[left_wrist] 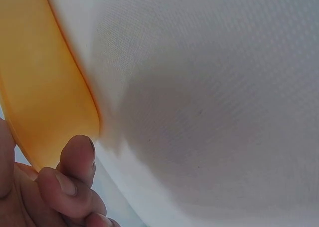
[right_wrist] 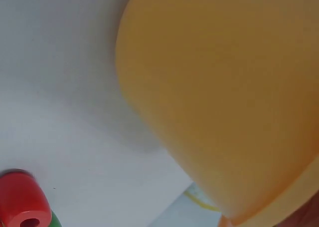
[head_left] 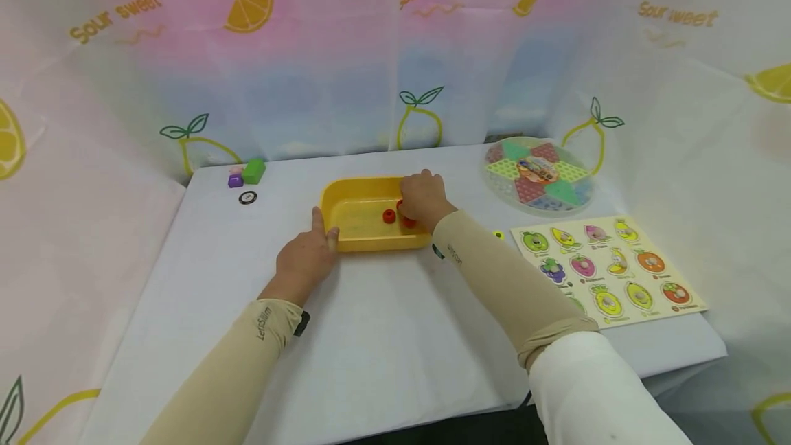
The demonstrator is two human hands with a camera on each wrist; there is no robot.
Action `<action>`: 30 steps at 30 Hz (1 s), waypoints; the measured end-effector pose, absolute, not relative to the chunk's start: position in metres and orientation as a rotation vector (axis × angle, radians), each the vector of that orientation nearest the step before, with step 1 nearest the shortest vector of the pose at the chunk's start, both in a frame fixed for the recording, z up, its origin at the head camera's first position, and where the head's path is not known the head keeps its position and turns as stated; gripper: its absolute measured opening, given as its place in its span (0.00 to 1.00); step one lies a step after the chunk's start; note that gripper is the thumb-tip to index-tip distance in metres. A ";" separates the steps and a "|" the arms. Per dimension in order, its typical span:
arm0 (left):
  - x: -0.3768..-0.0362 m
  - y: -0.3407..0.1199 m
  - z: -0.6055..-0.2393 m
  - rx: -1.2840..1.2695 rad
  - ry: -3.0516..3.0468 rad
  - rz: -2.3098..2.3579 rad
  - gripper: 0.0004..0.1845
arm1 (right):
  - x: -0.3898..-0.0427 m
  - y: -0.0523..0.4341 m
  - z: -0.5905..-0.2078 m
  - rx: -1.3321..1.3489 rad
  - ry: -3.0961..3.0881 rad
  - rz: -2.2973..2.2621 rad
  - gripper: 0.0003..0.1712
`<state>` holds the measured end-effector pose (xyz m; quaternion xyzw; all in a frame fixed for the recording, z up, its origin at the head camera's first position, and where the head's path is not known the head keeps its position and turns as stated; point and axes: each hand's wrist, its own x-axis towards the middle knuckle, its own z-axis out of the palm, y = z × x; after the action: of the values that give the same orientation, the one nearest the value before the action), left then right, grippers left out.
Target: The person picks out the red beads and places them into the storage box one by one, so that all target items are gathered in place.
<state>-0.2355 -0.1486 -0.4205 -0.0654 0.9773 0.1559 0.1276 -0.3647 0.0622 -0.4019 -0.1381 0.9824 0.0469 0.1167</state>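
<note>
The left hand (head_left: 307,256) rests on the desk (head_left: 383,335) at the near left corner of the yellow tray (head_left: 355,225), its thumb lying up along the tray's left wall and its fingers against the near wall; the grip is loose rather than a tight clasp. The right hand (head_left: 423,199) reaches over the tray's right end with its fingers bent down inside, over a red piece (head_left: 408,222) at the right wall; whether that grip actually pinches the piece cannot be told, since the knuckles hide the fingertips. A second red ring (head_left: 388,216) lies free on the tray floor just left of that hand. The tray sits near the middle of the desk, toward the back. The left wrist view adds what the head view cannot: curled fingers (left_wrist: 75,179) beside the tray's orange-yellow outer wall (left_wrist: 45,92) and the weave of the white cloth (left_wrist: 209,102). The right wrist view shows the tray's smooth wall (right_wrist: 224,87) very close and blurred, and a red ring (right_wrist: 22,202) at the lower left corner. Only the head view takes in the fruit puzzle board (head_left: 605,270), the round game board (head_left: 537,174) and the small green block (head_left: 254,172).
</note>
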 end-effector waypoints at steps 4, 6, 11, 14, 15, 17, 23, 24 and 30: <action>-0.236 -0.144 -0.418 -0.174 2.850 0.452 0.40 | -0.361 0.069 -0.396 -0.420 2.896 0.138 0.15; -0.236 -0.143 -0.418 -0.171 2.855 0.447 0.40 | -0.358 0.073 -0.389 -0.433 2.906 0.126 0.16; -0.237 -0.143 -0.419 -0.172 2.853 0.446 0.40 | -0.351 0.090 -0.372 -0.418 2.916 0.095 0.17; -0.237 -0.146 -0.420 -0.173 2.845 0.446 0.40 | -0.348 0.107 -0.366 -0.397 2.913 0.078 0.19; -0.238 -0.147 -0.420 -0.177 2.845 0.444 0.40 | -0.347 0.113 -0.366 -0.392 2.914 0.069 0.19; -0.238 -0.148 -0.420 -0.177 2.844 0.444 0.40 | -0.343 0.129 -0.366 -0.375 2.917 0.043 0.19; -0.239 -0.152 -0.421 -0.170 2.830 0.453 0.40 | -0.326 0.168 -0.375 -0.345 2.906 -0.023 0.18; -0.239 -0.152 -0.421 -0.171 2.825 0.455 0.40 | -0.323 0.173 -0.377 -0.339 2.898 -0.029 0.18; -0.238 -0.150 -0.418 -0.159 2.816 0.457 0.40 | -0.305 0.197 -0.386 -0.265 2.873 -0.067 0.17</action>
<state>-0.2384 -0.1500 -0.4178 -0.0551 0.9757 0.1582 0.1415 -0.3050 0.1967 -0.3862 -0.0911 0.9874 -0.0230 0.1273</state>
